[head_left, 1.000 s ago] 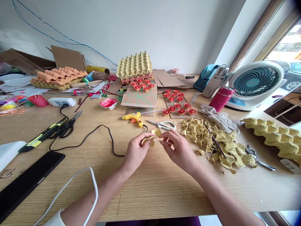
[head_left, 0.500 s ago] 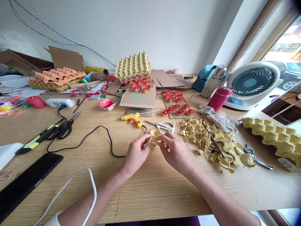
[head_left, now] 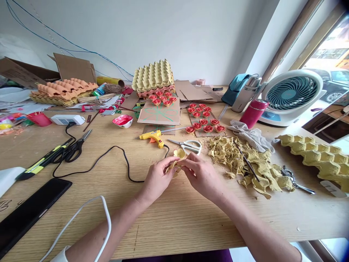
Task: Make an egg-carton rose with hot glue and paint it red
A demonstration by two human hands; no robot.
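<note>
Both my hands meet over the middle of the wooden table (head_left: 174, 218). My left hand (head_left: 158, 178) pinches a small yellow egg-carton flower piece (head_left: 174, 165), and my right hand (head_left: 201, 174) closes its fingers on the same piece from the right. A loose yellow petal piece (head_left: 180, 153) lies just behind my fingers. White-handled scissors (head_left: 189, 146) and a yellow glue gun (head_left: 152, 137) rest a little farther back.
Yellow carton scraps (head_left: 245, 163) pile to the right, with a cut egg tray (head_left: 316, 154) beyond. Red paper roses (head_left: 204, 122) sit on cardboard. Stacked egg trays (head_left: 154, 76), a fan (head_left: 291, 96), a red bottle (head_left: 253, 113), black scissors (head_left: 73, 149), a black phone (head_left: 29, 211) and a white cable (head_left: 89, 214) surround me.
My hands have drawn closer together around the yellow piece, the right fingers now closing onto it. The view has shifted slightly.
</note>
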